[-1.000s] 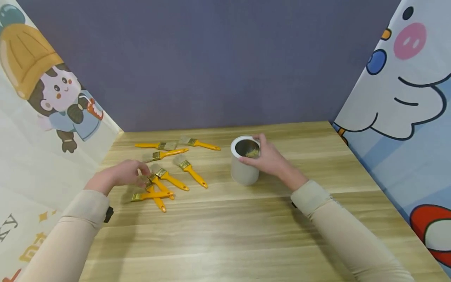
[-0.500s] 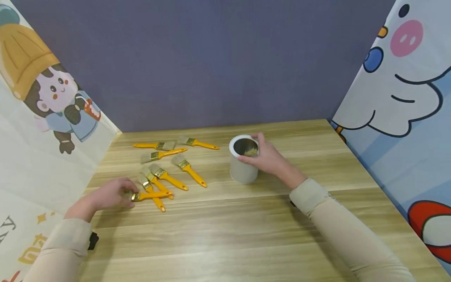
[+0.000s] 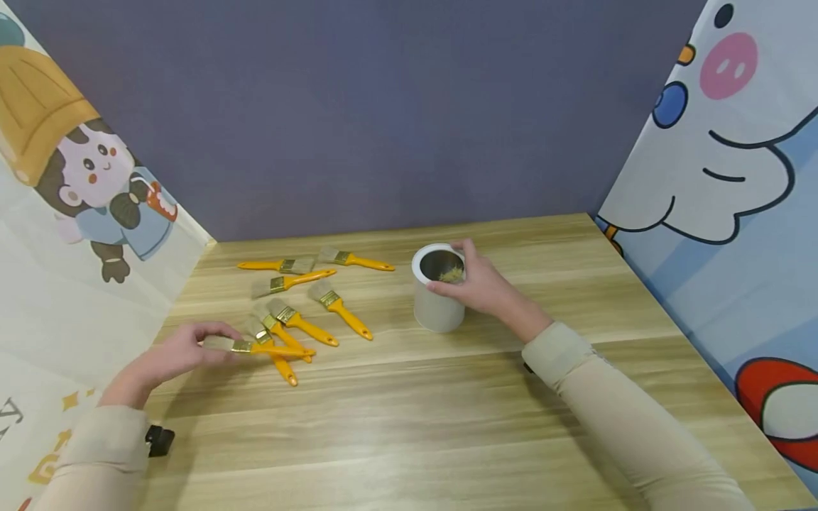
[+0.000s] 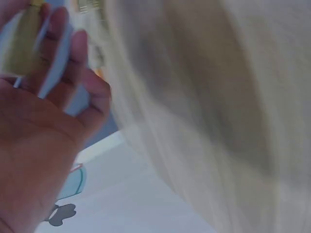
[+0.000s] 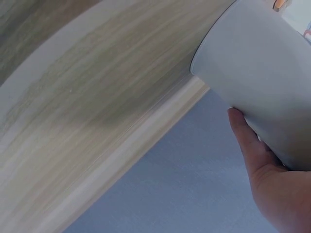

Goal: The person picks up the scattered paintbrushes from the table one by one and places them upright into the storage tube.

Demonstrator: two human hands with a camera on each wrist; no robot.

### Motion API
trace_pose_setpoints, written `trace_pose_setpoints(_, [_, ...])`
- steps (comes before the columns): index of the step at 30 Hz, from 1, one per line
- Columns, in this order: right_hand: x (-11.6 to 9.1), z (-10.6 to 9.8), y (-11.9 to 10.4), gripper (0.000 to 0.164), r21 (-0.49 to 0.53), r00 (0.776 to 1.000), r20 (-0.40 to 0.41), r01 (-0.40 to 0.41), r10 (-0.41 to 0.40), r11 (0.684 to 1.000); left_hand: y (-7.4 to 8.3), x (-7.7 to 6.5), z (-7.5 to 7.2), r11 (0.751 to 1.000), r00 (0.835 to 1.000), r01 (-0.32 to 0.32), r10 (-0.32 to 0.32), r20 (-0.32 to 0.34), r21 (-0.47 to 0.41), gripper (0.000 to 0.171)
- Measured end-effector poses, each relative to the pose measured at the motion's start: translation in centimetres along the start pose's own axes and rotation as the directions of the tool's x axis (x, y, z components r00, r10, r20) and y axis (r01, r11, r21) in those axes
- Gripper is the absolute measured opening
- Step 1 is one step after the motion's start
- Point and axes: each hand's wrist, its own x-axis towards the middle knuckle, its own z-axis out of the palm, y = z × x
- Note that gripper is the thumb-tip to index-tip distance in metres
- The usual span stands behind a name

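My left hand point(image 3: 182, 351) pinches a flat paintbrush point(image 3: 262, 348) near its metal band; the yellow handle points right, over other brushes. In the left wrist view the pale bristles point(image 4: 23, 46) show beside the fingers, and the other fingers are loosely bent. A grey-white can point(image 3: 438, 309) stands upright on the table, its open top facing up. Thumb and fingers of my right hand point(image 3: 481, 285) grip the can's rim from the right. Straw-coloured bristles point(image 3: 452, 275) show inside the can. The can's side point(image 5: 257, 73) fills the upper right of the right wrist view.
Several yellow-handled paintbrushes lie on the wood-grain table point(image 3: 396, 433), left of the can; one brush point(image 3: 345, 314) lies nearest it. Two brushes point(image 3: 281, 365) lie under or close to the held one. A dark grey panel point(image 3: 383, 121) rises at the back, with printed cartoon walls at both sides.
My left hand has moved left and toward me from the brush pile, taken hold of the frontmost paintbrush and drawn it slightly up. My right hand stays on the can.
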Motion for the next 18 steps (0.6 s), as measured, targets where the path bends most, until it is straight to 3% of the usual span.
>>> trace_pose_setpoints(2, [0.0, 0.0, 0.0, 0.107, 0.000, 1.000, 0.000, -0.002, 0.002, 1.000, 0.6, -0.1, -0.7, 0.992, 0.999, -0.013, 0.009, -0.032, -0.126, 0.025])
trace_pose_setpoints(4, [0.1, 0.0, 0.1, 0.107, -0.001, 1.000, 0.002, -0.010, 0.010, 1.000, 1.2, -0.1, -1.2, 0.955, 0.997, -0.071, 0.055, -0.063, -0.287, 0.023])
trace_pose_setpoints(6, [0.1, 0.1, 0.1, 0.108, -0.005, 1.000, 0.007, -0.013, 0.013, 1.000, 1.7, 0.3, -1.7, 0.870, 0.987, -0.159, 0.137, -0.080, -0.468, 0.023])
trace_pose_setpoints(8, [0.1, 0.1, 0.2, 0.108, -0.009, 1.000, 0.010, -0.012, 0.012, 1.000, 2.5, 0.9, -2.0, 0.759, 0.970, -0.234, 0.224, -0.095, -0.608, 0.026])
trace_pose_setpoints(10, [0.1, 0.2, 0.3, 0.109, -0.013, 1.000, 0.008, -0.005, 0.005, 1.000, 3.4, 1.5, -2.3, 0.685, 0.956, -0.273, 0.271, -0.112, -0.675, 0.030])
trace_pose_setpoints(11, [0.1, 0.2, 0.3, 0.109, -0.015, 1.000, 0.008, -0.002, 0.002, 1.000, 4.0, 1.8, -2.4, 0.668, 0.953, -0.281, 0.277, -0.120, -0.689, 0.029])
trace_pose_setpoints(12, [0.1, 0.2, 0.3, 0.109, -0.016, 1.000, 0.006, 0.000, 0.000, 1.000, 4.6, 2.2, -2.6, 0.669, 0.954, -0.283, 0.269, -0.131, -0.687, 0.028])
trace_pose_setpoints(13, [0.1, 0.2, 0.3, 0.108, -0.018, 1.000, 0.003, 0.002, -0.001, 1.000, 5.3, 2.5, -2.8, 0.685, 0.957, -0.280, 0.253, -0.140, -0.673, 0.026])
trace_pose_setpoints(18, [0.2, 0.3, 0.3, 0.107, -0.014, 1.000, -0.006, 0.004, -0.004, 1.000, 10.0, 4.9, -4.1, 0.843, 0.979, -0.193, 0.127, -0.162, -0.503, 0.025])
